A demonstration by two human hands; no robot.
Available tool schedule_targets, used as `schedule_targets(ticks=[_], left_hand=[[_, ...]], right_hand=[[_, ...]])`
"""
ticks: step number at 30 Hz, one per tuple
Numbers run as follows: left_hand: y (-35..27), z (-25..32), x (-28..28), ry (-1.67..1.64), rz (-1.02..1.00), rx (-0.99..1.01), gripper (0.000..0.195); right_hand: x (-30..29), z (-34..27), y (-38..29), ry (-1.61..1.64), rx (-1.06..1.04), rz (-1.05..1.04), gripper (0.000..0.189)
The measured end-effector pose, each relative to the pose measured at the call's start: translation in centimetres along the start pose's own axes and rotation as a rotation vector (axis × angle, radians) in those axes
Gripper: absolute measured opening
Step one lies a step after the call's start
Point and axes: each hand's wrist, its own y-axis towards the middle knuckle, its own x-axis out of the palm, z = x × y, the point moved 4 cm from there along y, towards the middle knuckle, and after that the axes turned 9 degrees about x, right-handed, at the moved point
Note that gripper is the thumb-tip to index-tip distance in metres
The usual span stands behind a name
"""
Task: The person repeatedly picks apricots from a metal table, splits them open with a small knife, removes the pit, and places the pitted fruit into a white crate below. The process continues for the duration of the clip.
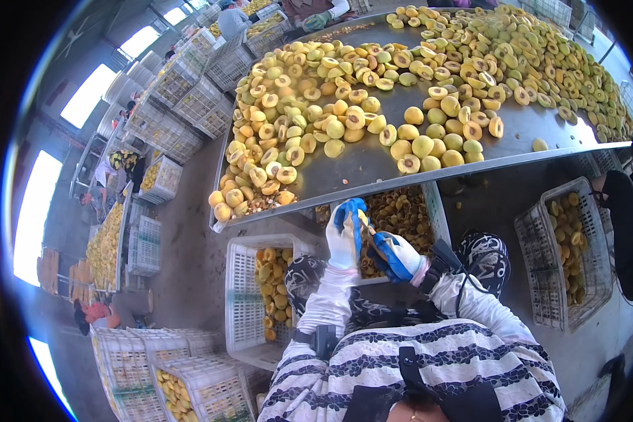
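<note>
My left hand (347, 232), in a white glove with a blue coated palm, holds a yellow peach half (364, 217), mostly hidden by the fingers. My right hand (398, 256), gloved alike, grips a small hand tool (371, 230) whose tip meets the fruit; its handle is hidden in the fist. Both hands are close together over a crate (437, 211) of brown peach pits (401, 211), below the near edge of a metal table (343, 174). Halved yellow peaches (335, 129) lie heaped on that table, many with pits showing.
Left of my knees stands a white plastic crate (242, 295) with peach halves; another crate (538, 264) stands to the right, beside a person's dark-clad leg (627, 237). Stacked crates (163, 126) line the left side. Across the table, a person's gloved hand (316, 21) shows.
</note>
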Motion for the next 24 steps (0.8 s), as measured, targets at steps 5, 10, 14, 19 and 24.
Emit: schedule_targets(ticks=[5, 10, 14, 19, 24], left_hand=[[-1.1, 0.2, 0.8, -0.023, 0.067, 0.103, 0.027], [-0.9, 1.0, 1.5, -0.097, 0.038, -0.117, 0.034], [-0.4, 2.1, 2.2, -0.004, -0.074, -0.259, 0.044], [-0.5, 2.2, 2.9, -0.036, -0.192, -0.308, 0.051], [-0.3, -0.9, 1.6, -0.049, 0.182, -0.300, 0.042]], right_hand=[[0.8, 0.9, -0.2, -0.029, -0.001, 0.014, 0.023], [0.5, -0.6, -1.5, 0.162, 0.029, -0.245, 0.027], [0.5, -1.6, -2.8, 0.109, 0.156, -0.342, 0.049], [1.7, -0.5, -3.7, 0.502, 0.305, -0.521, 0.049], [0.6, 2.5, -2.0, 1.067, 0.403, -0.724, 0.045]])
